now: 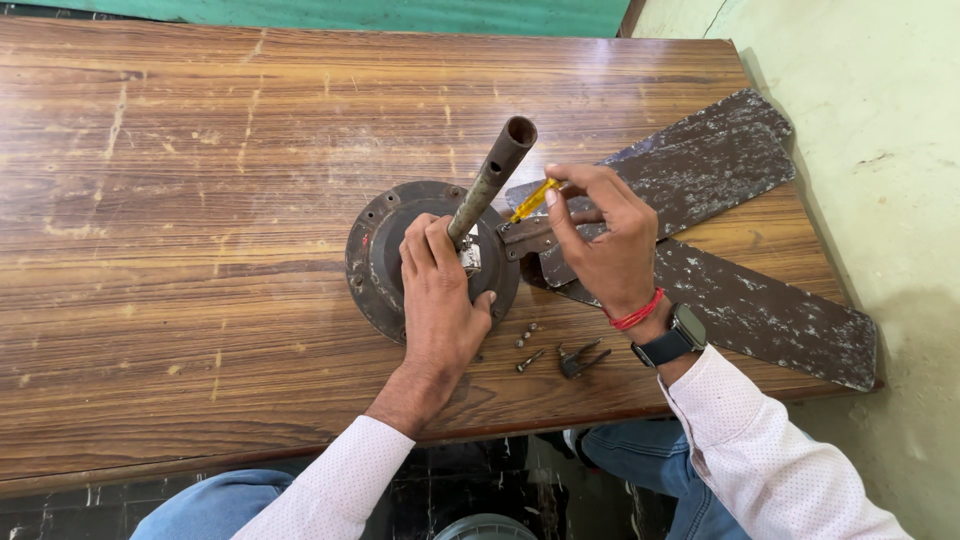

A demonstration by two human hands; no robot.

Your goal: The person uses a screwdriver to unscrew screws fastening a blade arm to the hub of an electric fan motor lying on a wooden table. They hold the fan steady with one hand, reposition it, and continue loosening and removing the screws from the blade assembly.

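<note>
Hands: left steadies fan motor (rod pointing up-right), right holds screwdriver.

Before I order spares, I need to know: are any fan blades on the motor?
On: one fan blade seems joined by its bracket to the motor. Whether it is tight, cannot tell. Loose screws lie on the table.
</note>
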